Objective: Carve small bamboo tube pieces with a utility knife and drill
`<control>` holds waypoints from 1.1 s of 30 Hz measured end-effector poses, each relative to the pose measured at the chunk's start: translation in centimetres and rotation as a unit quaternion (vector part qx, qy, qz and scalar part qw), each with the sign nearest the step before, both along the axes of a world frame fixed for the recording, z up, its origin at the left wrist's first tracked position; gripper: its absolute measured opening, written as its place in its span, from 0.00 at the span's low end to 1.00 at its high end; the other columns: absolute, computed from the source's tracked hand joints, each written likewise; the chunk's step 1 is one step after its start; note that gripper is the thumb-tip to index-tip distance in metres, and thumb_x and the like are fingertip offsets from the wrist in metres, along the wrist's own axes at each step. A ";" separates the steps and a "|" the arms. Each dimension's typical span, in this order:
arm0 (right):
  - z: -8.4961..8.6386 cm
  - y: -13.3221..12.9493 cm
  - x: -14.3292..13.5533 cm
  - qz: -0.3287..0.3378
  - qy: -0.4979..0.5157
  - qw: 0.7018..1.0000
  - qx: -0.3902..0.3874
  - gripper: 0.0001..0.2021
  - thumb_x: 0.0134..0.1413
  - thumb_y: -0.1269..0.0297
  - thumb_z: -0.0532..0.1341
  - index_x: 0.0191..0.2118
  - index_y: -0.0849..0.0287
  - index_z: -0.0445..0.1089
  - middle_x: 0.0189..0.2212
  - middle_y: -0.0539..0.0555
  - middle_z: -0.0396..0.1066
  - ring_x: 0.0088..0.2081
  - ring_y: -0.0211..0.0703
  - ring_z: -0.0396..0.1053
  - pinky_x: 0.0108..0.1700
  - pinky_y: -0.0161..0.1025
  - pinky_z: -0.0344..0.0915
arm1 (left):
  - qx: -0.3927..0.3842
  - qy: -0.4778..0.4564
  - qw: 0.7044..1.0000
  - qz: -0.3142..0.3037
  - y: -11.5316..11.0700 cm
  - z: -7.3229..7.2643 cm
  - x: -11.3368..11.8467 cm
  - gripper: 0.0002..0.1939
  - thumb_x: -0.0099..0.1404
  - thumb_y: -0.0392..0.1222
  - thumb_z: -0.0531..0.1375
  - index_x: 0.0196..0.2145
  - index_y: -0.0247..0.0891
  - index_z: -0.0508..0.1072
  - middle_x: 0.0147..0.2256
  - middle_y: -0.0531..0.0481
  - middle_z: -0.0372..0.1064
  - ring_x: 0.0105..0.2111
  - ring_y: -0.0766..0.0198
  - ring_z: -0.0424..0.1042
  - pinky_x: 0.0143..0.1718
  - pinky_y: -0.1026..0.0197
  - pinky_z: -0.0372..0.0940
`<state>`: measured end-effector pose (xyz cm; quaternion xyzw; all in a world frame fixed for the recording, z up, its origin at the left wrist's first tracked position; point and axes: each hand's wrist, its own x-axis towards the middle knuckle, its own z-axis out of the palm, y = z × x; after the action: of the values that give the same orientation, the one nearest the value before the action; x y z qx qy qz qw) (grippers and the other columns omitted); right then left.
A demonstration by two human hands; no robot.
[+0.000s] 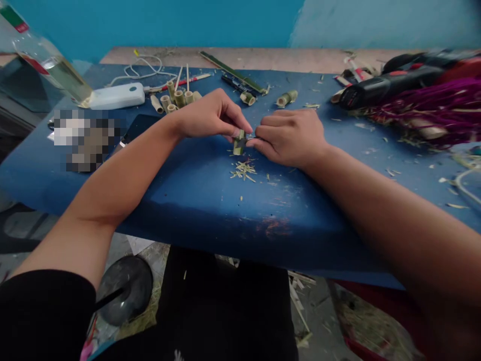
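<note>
**Blue Desk [188, 185], Busy Toward the Corners**

A transparent bottle [62, 70] with pale yellow liquid slants through the upper left of the frame. By its base lies a white box [118, 96] with a round button, and a looping white cable [145, 76] runs behind it. Below these, at left, a pixelated patch [84, 138] sits beside a dark, flat, phone-like object [141, 126]. At upper right, a black tool [391, 87] lies against a heap of purple strands [443, 110]; a white cord [463, 181] curves at the right edge. A turquoise wall [206, 22] fills the top. At lower left, a round black disc [131, 286] rests on the floor [319, 301].
</note>
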<state>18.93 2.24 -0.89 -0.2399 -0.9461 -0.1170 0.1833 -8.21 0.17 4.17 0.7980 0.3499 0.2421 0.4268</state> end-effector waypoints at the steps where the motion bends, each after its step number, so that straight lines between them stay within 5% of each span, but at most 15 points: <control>1: 0.0 0.1 -0.1 0.014 -0.022 1.000 -0.001 0.36 0.81 0.37 0.42 0.42 0.54 0.81 0.35 0.56 0.80 0.38 0.48 0.72 0.35 0.45 0.47 | 0.002 0.000 1.000 -0.002 0.0 0.0 0.0 0.11 0.62 0.35 0.74 0.44 0.36 0.91 0.38 0.45 0.87 0.42 0.57 0.87 0.56 0.55 0.80; 5: 0.1 0.1 -0.3 0.041 -0.058 0.997 0.004 0.37 0.81 0.36 0.41 0.42 0.54 0.81 0.35 0.55 0.79 0.38 0.47 0.72 0.34 0.45 0.47 | 0.007 0.011 1.000 0.007 0.1 0.1 0.0 0.10 0.61 0.35 0.74 0.42 0.37 0.91 0.36 0.46 0.86 0.44 0.55 0.87 0.56 0.54 0.80; 10: -0.4 -0.2 0.0 -0.036 0.039 0.998 0.031 0.33 0.81 0.40 0.45 0.38 0.55 0.79 0.35 0.57 0.77 0.39 0.49 0.72 0.37 0.45 0.51 | -0.008 0.011 1.000 0.011 0.4 -0.1 -0.3 0.11 0.61 0.38 0.75 0.43 0.37 0.90 0.36 0.48 0.86 0.43 0.55 0.87 0.53 0.55 0.82; 18: 0.0 1.0 -0.7 -0.036 0.017 0.999 -0.028 0.33 0.80 0.39 0.44 0.37 0.56 0.77 0.33 0.56 0.77 0.37 0.48 0.72 0.35 0.45 0.50 | -0.055 0.006 0.998 0.013 1.1 -0.8 -0.6 0.15 0.64 0.40 0.76 0.47 0.32 0.88 0.38 0.43 0.87 0.45 0.52 0.87 0.57 0.46 0.81; 26: 0.8 0.3 -1.0 0.062 -0.053 0.995 -0.065 0.31 0.80 0.40 0.47 0.39 0.54 0.80 0.33 0.54 0.79 0.40 0.48 0.73 0.35 0.44 0.48 | -0.017 0.031 0.998 0.044 0.3 0.2 -0.2 0.08 0.62 0.37 0.73 0.40 0.37 0.89 0.35 0.50 0.85 0.42 0.56 0.88 0.48 0.58 0.81; 33: 0.6 0.4 -0.2 0.022 -0.004 0.999 -0.023 0.31 0.78 0.38 0.49 0.35 0.54 0.78 0.31 0.55 0.76 0.36 0.48 0.70 0.35 0.46 0.49 | 0.043 0.059 0.997 0.032 0.3 0.5 -0.4 0.09 0.63 0.35 0.72 0.42 0.37 0.89 0.32 0.47 0.84 0.38 0.58 0.85 0.45 0.59 0.79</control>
<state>18.68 2.60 -0.29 -0.2223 -0.9544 -0.0915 0.1767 -8.60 0.44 4.70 0.8166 0.3891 0.2232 0.3632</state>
